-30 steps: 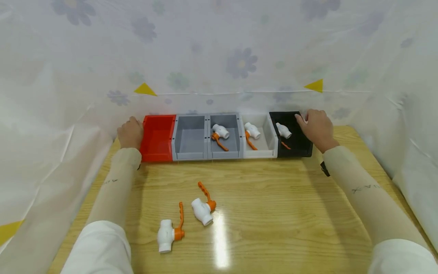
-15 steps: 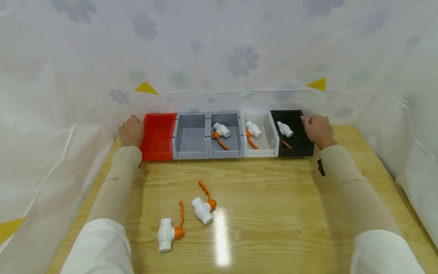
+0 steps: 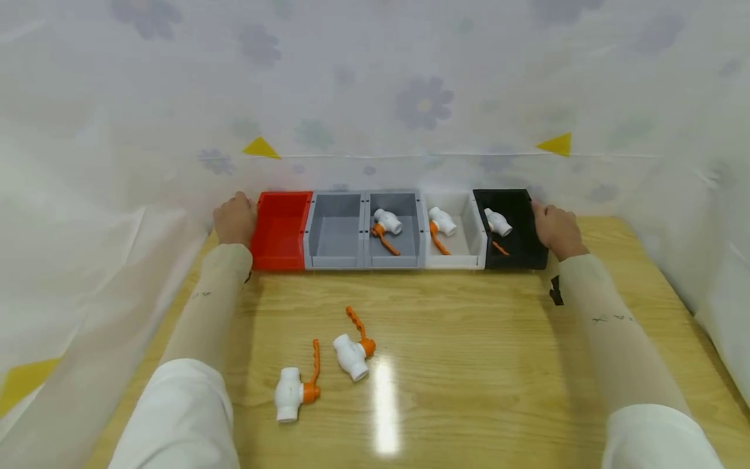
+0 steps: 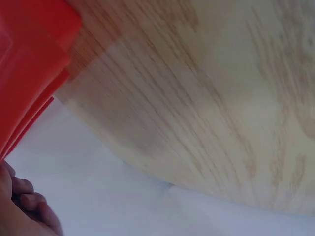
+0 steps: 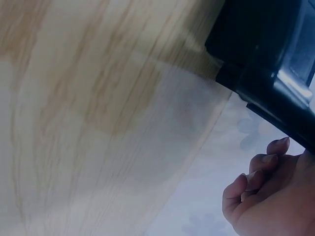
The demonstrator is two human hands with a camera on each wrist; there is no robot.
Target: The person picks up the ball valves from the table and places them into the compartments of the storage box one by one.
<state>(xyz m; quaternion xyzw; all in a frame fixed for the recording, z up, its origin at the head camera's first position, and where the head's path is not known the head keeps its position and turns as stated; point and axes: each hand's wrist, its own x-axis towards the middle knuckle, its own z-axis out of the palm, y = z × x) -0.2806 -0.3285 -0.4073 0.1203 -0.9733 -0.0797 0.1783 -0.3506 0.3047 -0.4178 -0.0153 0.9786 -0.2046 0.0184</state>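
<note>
A row of bins stands along the far edge of the table, with a red bin [image 3: 280, 231] at its left end and a black bin [image 3: 518, 247] at its right. My left hand [image 3: 236, 218] is against the red bin's outer side, fingers curled in the left wrist view. My right hand [image 3: 559, 229] rests at the black bin's outer rim, thumb side towards it; the right wrist view shows its fingers [image 5: 263, 162] curled below the bin wall, holding nothing. White valves with orange handles lie in the black bin, the white bin [image 3: 454, 262] and a grey bin [image 3: 394, 262].
Another grey bin [image 3: 336, 231] has nothing in it. Two more white valves, a left one [image 3: 288, 394] and a right one [image 3: 350, 357], lie on the wooden table [image 3: 469, 365]. A flowered white sheet [image 3: 375, 85] hangs behind and at both sides.
My right thumb has drawn back from over the black bin to its outer rim, the hand lowering slightly. The whole head view has shifted a little; bins and valves keep their places.
</note>
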